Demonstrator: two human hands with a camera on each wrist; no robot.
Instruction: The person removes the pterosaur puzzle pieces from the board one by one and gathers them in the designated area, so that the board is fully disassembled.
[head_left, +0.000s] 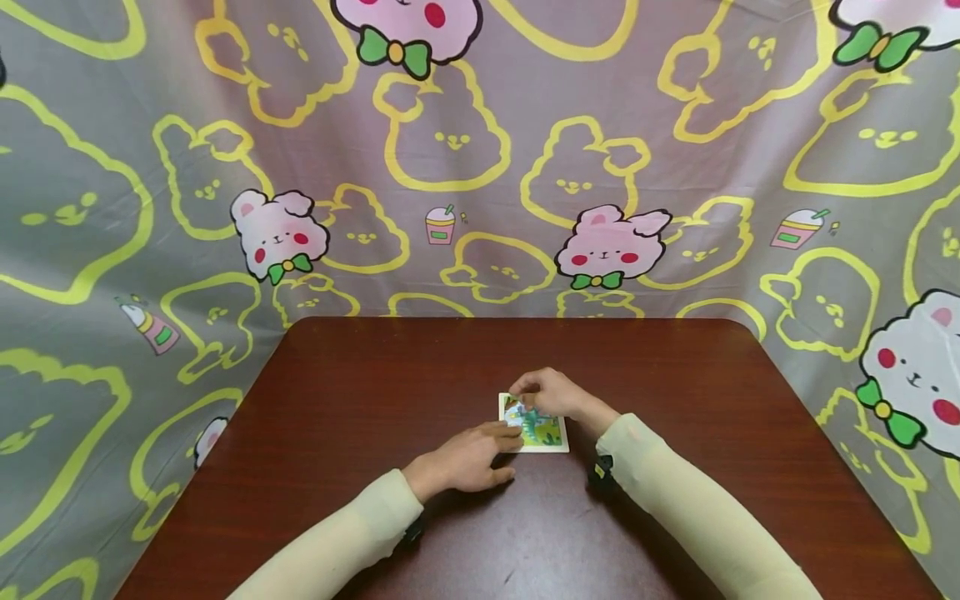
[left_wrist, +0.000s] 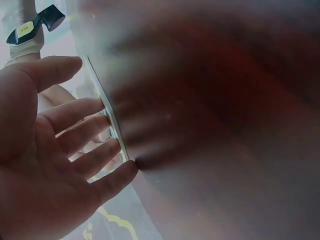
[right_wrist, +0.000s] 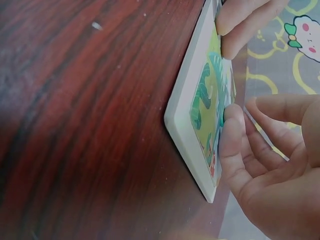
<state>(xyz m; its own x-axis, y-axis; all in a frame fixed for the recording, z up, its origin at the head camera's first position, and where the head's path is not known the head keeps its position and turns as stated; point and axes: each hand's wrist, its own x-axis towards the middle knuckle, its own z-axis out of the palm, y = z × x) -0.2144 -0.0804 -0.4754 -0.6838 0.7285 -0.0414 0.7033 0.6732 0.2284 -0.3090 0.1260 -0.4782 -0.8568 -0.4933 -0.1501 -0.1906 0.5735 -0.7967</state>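
Observation:
A small square picture board [head_left: 551, 442] with a white border and a green, blue and yellow print lies on the table. My left hand [head_left: 468, 458] is beside its near left corner, fingers fairly straight, fingertips touching the border; the left wrist view shows the palm [left_wrist: 55, 150] and spread fingers along the board's edge [left_wrist: 112, 115]. Over the board's far right part is my right hand [head_left: 551, 392]. In the right wrist view that hand [right_wrist: 280, 170] pinches a thin flat piece [right_wrist: 272, 142], seen edge-on, between thumb and fingers. Its index fingertip touches the printed face [right_wrist: 205, 110].
The board lies on a dark reddish-brown wooden table [head_left: 360, 383] with rounded far corners. A grey cloth [head_left: 510, 183] with yellow outlines and rabbit heads hangs behind and at both sides. Dark wrist cameras [head_left: 602, 468] sit at the sleeve cuffs.

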